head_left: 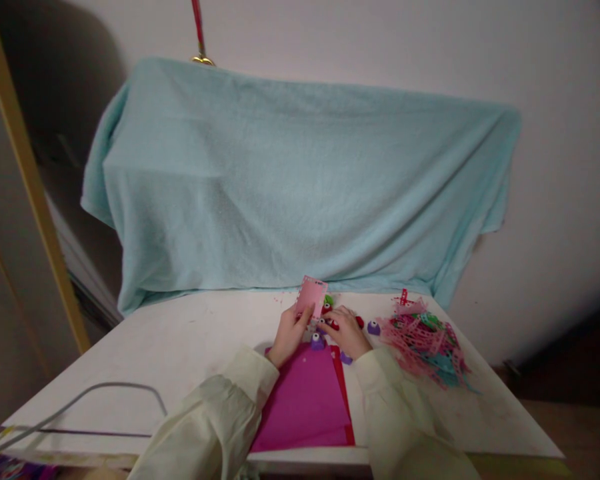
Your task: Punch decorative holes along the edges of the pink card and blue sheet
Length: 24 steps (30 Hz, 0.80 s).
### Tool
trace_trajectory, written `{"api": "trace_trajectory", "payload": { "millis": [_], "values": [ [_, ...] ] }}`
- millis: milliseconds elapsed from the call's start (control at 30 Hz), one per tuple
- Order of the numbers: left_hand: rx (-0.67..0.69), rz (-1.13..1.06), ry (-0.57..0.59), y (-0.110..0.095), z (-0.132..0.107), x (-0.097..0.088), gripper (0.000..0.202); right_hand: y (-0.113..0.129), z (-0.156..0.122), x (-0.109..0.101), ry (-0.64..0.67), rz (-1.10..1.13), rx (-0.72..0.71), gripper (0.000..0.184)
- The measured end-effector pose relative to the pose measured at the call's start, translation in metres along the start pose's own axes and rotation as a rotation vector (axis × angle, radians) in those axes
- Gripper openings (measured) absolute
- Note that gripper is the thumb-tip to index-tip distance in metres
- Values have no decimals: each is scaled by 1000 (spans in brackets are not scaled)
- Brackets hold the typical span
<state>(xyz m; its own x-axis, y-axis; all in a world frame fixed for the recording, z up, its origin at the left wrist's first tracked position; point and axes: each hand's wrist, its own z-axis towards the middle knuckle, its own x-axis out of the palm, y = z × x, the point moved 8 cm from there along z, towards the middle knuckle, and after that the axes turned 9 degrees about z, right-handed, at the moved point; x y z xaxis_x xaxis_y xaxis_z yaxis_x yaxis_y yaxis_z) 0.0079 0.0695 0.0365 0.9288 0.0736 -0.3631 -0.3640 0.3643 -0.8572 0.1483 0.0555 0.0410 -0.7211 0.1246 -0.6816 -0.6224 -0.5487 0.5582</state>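
Note:
My left hand (291, 333) pinches a small pink sheet (312, 295) with a patterned border, thumb on its face, tilted up above the table. Close by on the right, my right hand (346, 332) has its fingers bent together near the sheet's lower right corner. What they grip is hidden. Around the hands lie several small purple, red and green pieces with white round spots, among them a purple piece (317, 341) between the hands and another purple piece (374, 327) to the right. Beneath my wrists lies a flat magenta sheet (305, 400), over a red sheet (349, 427).
A heap of pink, red, green and blue perforated strips (425, 340) lies on the right of the white table (205, 333). A light blue cloth (300, 180) hangs behind the table. On the left, a grey curved rod or cable (105, 385) crosses the front edge.

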Motion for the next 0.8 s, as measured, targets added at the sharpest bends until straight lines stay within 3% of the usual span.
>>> {"api": "trace_trajectory", "payload": {
  "millis": [133,267,333,367,433,500,533,633,800],
  "values": [
    [2,-4,-3,0,0,0,45,-2,4,-3,-42,109,25,22],
    [-21,-7,-18,5,1,0,48,-13,7,-30,-157,344,127,25],
    [-40,-4,-37,9,2,-1,50,-22,5,-44,-111,467,204,27],
    [-51,-3,-50,11,2,-2,51,-26,2,-45,-12,519,256,29],
    [-66,-7,-68,14,3,-4,52,-32,-12,-36,311,584,385,33],
    [-66,-13,-77,14,4,-5,52,-31,-35,-22,661,625,474,47],
    [-63,-13,-79,13,4,-5,52,-30,-44,-17,773,637,494,55],
    [-55,-4,-88,12,4,-6,52,-31,-54,-7,853,667,467,66],
    [-56,-4,-86,14,5,-4,51,-44,-50,5,810,624,477,54]
  ]
}}
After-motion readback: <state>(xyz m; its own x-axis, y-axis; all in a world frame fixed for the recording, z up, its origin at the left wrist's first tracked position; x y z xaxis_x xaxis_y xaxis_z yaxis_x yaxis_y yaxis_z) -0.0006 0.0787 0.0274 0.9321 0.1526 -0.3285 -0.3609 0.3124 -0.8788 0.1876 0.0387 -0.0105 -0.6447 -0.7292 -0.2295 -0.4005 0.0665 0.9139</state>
